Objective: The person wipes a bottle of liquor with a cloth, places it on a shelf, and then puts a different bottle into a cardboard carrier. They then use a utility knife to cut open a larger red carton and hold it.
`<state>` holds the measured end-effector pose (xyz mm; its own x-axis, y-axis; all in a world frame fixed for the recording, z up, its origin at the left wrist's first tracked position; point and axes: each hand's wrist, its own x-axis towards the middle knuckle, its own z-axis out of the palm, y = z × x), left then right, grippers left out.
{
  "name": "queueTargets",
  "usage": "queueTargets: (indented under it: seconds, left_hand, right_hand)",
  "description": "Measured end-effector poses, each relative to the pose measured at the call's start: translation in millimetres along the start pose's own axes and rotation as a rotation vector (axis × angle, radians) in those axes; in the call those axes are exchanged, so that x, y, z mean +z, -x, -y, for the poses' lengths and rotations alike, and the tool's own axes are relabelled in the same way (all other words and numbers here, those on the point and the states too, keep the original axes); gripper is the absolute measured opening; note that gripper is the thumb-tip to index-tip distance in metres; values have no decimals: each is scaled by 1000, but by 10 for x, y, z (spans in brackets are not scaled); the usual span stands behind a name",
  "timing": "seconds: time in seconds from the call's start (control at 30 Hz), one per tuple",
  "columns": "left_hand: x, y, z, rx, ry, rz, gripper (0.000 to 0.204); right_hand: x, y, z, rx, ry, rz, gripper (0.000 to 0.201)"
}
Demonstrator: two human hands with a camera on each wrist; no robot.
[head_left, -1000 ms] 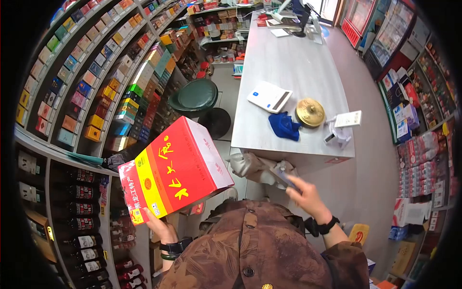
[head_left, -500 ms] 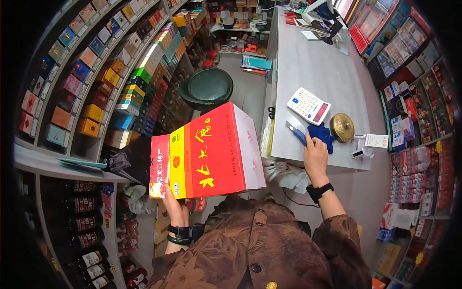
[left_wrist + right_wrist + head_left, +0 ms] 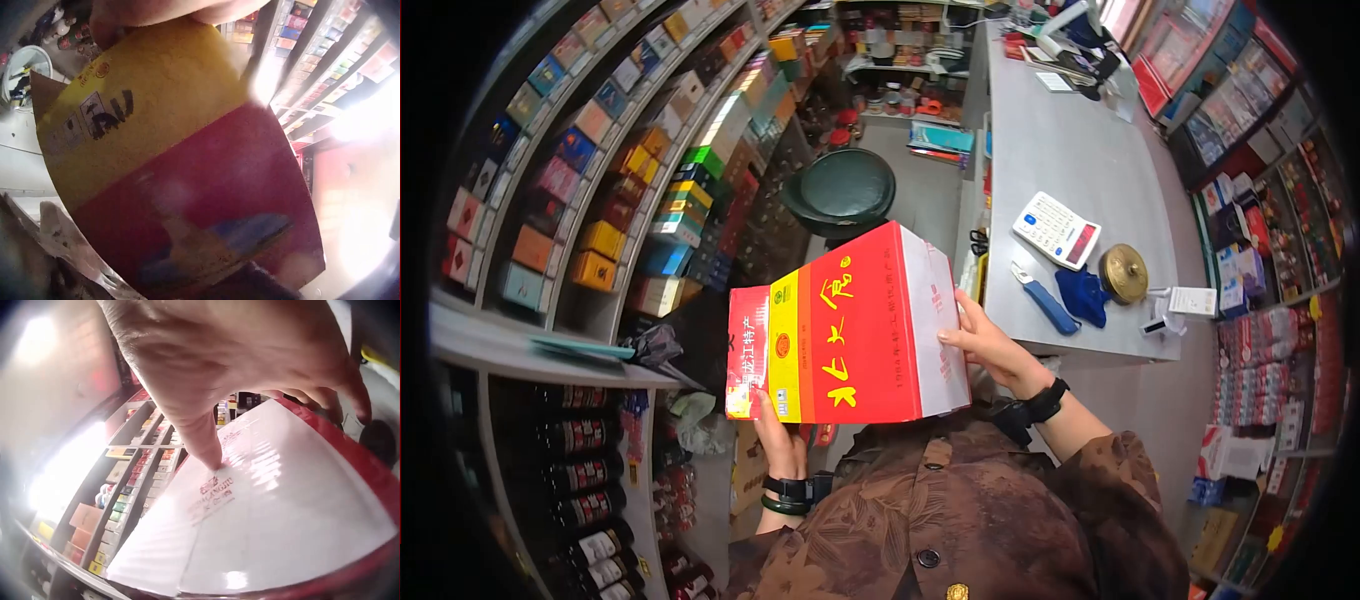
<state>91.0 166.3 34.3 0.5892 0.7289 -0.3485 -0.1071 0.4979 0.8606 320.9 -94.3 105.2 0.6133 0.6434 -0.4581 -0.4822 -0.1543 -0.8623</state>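
Observation:
A red and yellow cardboard box (image 3: pixel 850 340) with large yellow Chinese characters is held tilted in front of the body. My left hand (image 3: pixel 780 440) grips its lower left corner, thumb on the printed front. The same printed box (image 3: pixel 244 169) fills much of the left wrist view, with fingers (image 3: pixel 181 14) at its top edge. My right hand (image 3: pixel 997 350) holds the white right end of the box. In the right wrist view, the thumb of the right hand (image 3: pixel 237 356) presses on the white end face (image 3: pixel 275 506), and its other fingers reach over the far edge.
On the counter (image 3: pixel 1060 130) lie a blue-handled knife (image 3: pixel 1045 300), a blue cloth (image 3: pixel 1084 297), a calculator (image 3: pixel 1056 230) and a round brass-coloured object (image 3: pixel 1123 273). A dark green stool (image 3: pixel 840 188) stands beyond the box. Shelves of small packs (image 3: pixel 605 240) line the left side.
My right hand held the knife, brought it over the counter and let it go beside the blue cloth. It then came back to the box's white end. The left hand kept its hold.

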Motion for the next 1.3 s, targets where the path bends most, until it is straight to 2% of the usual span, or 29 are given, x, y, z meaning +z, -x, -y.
queueTargets:
  seconds: [0.07,0.1,0.17,0.27,0.47,0.6,0.67,0.8,0.83,0.87,0.93,1.07,1.1,1.13,1.17,1.27,1.3]
  left_hand:
    - [52,184,-49,71,-10,-76,49]
    - [70,265,-62,116,-13,-92,49]
    - [182,477,-106,181,-2,-118,48]
    - [162,746,51,257,-36,-139,47]
    - [307,1592,448,237,-58,-285,45]
    - [541,2203,676,304,-66,-382,43]
    - [564,2453,865,376,-82,-421,43]
    - [656,2970,1128,402,-50,-644,38]
    - [695,3076,1191,478,-3,-702,34]
    - [579,3050,1412,513,-17,-703,34]
    - [593,3329,1575,553,-44,-804,33]
    - [662,3746,1439,604,-89,-854,32]
    - [541,3413,1613,724,-157,-850,32]
    - [536,3387,1613,713,-171,-897,32]
    - [514,3388,1669,735,-170,-926,31]
    - [189,3803,1687,717,3,-973,30]
    - [31,3919,1709,716,48,-1011,32]
  right_hand:
    - [-8,66,79,75,-131,124,114]
    - [-77,36,10,112,-87,144,115]
    - [-110,103,14,103,-77,176,115]
    - [-240,185,1,102,-75,244,114]
    - [-606,464,-253,110,-60,301,106]
    - [-810,722,-368,107,-110,344,96]
    - [-988,761,-556,147,-101,408,90]
    - [-1328,702,-1049,216,11,587,88]
    - [-1330,750,-1086,226,44,593,86]
    - [-1333,644,-1202,192,70,612,85]
    - [-1323,679,-1273,205,57,664,79]
    - [-1151,583,-1291,197,303,748,49]
    - [-1083,123,-1597,37,254,816,43]
    - [-1008,36,-1590,-4,275,841,36]
    - [-912,98,-1537,8,297,805,35]
    - [-492,200,-1635,-14,409,914,42]
    - [-289,311,-1600,39,425,952,44]
